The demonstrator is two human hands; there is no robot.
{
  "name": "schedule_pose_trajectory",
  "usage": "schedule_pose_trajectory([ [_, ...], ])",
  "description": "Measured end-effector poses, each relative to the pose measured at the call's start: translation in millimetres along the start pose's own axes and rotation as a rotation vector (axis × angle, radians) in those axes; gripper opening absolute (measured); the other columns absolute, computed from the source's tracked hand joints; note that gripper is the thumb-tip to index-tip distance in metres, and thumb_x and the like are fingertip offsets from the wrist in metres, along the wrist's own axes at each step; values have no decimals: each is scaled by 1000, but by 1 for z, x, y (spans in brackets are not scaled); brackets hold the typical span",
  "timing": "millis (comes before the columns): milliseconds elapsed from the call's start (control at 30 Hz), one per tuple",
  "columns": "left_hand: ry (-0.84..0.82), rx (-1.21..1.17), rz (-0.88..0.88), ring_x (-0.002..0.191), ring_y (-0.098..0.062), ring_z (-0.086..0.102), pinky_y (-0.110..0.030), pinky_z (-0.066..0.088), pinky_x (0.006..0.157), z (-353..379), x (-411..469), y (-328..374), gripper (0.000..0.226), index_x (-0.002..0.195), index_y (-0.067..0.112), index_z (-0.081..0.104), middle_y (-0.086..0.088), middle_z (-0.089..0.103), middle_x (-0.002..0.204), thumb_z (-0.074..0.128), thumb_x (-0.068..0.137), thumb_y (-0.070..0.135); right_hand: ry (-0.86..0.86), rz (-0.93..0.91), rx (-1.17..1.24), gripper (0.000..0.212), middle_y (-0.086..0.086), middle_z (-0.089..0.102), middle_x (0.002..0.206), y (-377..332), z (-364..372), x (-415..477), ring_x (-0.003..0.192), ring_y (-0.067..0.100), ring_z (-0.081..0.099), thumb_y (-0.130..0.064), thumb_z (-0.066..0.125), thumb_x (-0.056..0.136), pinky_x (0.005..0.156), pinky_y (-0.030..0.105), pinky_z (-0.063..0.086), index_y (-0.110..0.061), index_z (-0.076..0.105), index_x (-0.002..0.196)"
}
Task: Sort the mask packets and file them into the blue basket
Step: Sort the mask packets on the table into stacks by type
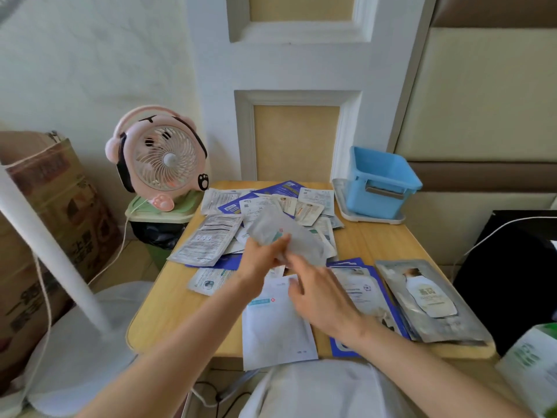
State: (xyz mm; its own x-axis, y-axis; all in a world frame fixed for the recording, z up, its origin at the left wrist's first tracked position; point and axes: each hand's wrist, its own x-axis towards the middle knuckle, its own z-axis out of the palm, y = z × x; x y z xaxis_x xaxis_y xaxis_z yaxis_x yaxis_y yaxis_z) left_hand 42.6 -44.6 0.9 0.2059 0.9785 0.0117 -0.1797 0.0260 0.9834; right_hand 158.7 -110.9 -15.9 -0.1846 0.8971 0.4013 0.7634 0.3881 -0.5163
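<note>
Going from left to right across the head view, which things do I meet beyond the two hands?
Brown cardboard box → round pink desk fan → loose heap of mask packets → blue plastic basket.

A light wooden tabletop (168,312) with rounded corners fills the middle of the frame. Toward its far edge, at centre, lies a loose heap of mask packets (211,236), white, silver and dark blue, overlapping at all angles. At the upper right corner of the tabletop sits a white tray (370,217), and the blue basket (379,182) stands on it. Along the right side lies a stack of blue-edged packets (361,285), with a silver packet (431,300) overlapping its right edge. A white packet (277,330) lies at lower centre, overhanging the near edge. A small pale packet (208,280) lies alone left of centre.
</note>
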Motion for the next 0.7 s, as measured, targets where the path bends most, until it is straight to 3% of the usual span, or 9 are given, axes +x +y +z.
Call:
schedule_pose_trajectory([
  [100, 148, 67, 14, 75, -25, 63, -27, 54, 60, -21, 2, -7, 13, 87, 10, 65, -9, 67, 82, 70, 78, 2, 223, 23, 245, 27, -17, 54, 49, -8, -15, 4, 48, 6, 54, -24, 48, 86, 49, 25, 44, -22, 70, 102],
  [167, 2, 160, -108, 84, -28, 66, -32, 57, 70, -44, 2, -9, 32, 94, 7, 68, -11, 71, 89, 80, 64, 12, 443, 92, 277, 21, -14, 52, 49, -2, -29, 15, 45, 10, 53, -19, 51, 87, 44, 31, 44, -21, 70, 94],
  [200, -81, 227, -181, 88, -28, 68, -37, 57, 78, -52, -2, -10, 43, 97, 7, 68, -11, 72, 94, 82, 58, 19, 441, 123, 228, 18, -15, 58, 60, 1, -35, 21, 55, 12, 59, -17, 54, 88, 51, 34, 49, -22, 69, 97],
  [267, -162, 334, -256, 93, -27, 69, -43, 54, 87, -58, -12, -19, 59, 99, 8, 70, -11, 73, 99, 85, 47, 30, 156, 152, 137, 27, -12, 63, 100, 8, -36, 29, 91, 10, 61, -20, 61, 86, 81, 37, 53, -29, 63, 112],
  [333, -170, 423, -233, 96, -28, 68, -43, 53, 88, -53, -23, -29, 66, 98, 9, 70, -11, 73, 99, 83, 41, 39, -259, 114, 55, 49, -10, 46, 136, 12, -20, 24, 126, 10, 42, -30, 66, 84, 107, 33, 35, -36, 49, 130],
  [400, -95, 660, -189, 96, -26, 66, -39, 52, 83, -46, -30, -38, 59, 97, 10, 67, -8, 71, 97, 80, 50, 43, -509, 21, -37, 72, -9, 22, 154, 10, 3, 8, 141, 11, 17, -44, 66, 81, 114, 31, 16, -38, 29, 143],
  [533, 15, 1551, -144, 99, -28, 61, -29, 42, 73, -43, -31, -24, 25, 96, 11, 53, -7, 64, 103, 50, 87, 34, -624, -31, -159, 102, -6, -9, 158, 11, 35, -16, 145, 13, -11, -62, 62, 75, 118, 42, -7, -37, -4, 148],
  [600, 40, 1672, -66, 97, -29, 61, -31, 41, 70, -50, -17, -14, 11, 87, 13, 50, -9, 65, 105, 43, 90, 20, -658, -54, -219, 97, -5, -8, 159, 15, 34, -10, 146, 17, -10, -62, 62, 75, 116, 44, -8, -41, 0, 147],
  [700, 155, 1522, 91, 103, -28, 55, -34, 41, 72, -58, 17, -6, 16, 106, 11, 51, -9, 58, 115, 41, 94, 14, -717, -154, -333, 78, -4, -7, 159, 15, 27, 2, 146, 20, -11, -54, 61, 81, 114, 46, -10, -45, 17, 144],
])
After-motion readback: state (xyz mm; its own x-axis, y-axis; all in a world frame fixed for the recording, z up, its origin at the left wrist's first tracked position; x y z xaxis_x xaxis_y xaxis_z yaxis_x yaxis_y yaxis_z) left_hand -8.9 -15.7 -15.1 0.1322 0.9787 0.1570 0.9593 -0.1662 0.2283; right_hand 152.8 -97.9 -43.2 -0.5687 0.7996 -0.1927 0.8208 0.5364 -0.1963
